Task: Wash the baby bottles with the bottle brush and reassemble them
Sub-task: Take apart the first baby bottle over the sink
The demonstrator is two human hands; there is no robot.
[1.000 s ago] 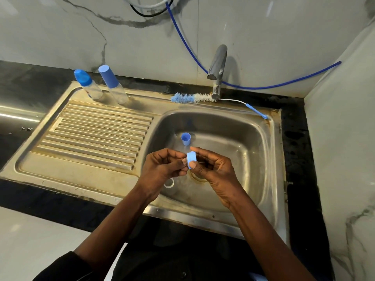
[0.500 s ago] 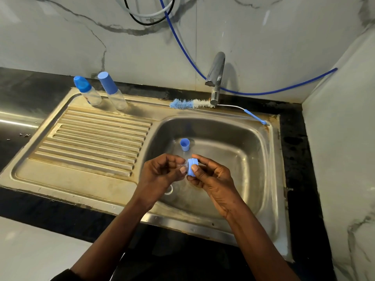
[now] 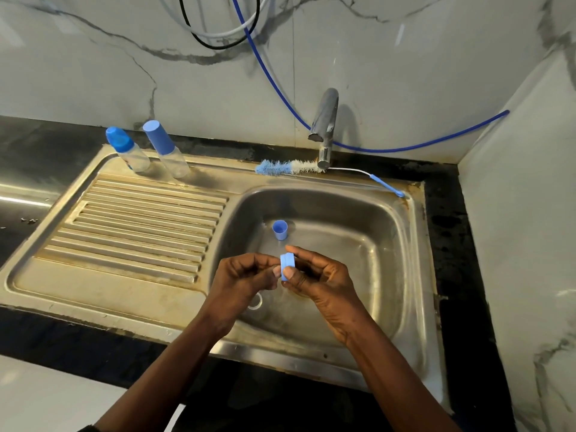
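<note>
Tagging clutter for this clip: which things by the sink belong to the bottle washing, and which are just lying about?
Job: blue ring held by left hand and right hand; blue cap in basin; brush behind basin; two capped bottles on drainboard; tap.
Lying about: blue hose, cables on wall.

Ring (image 3: pixel 287 267): blue, on edge, pinched between my left hand (image 3: pixel 246 279) and right hand (image 3: pixel 324 282) | cap (image 3: pixel 280 230): blue, mouth-up in sink (image 3: pixel 389 244) | brush (image 3: pixel 289 167): flat on rear rim

Dark sleeve (image 3: pixel 89 428), bare forearms (image 3: pixel 389 375).
</note>
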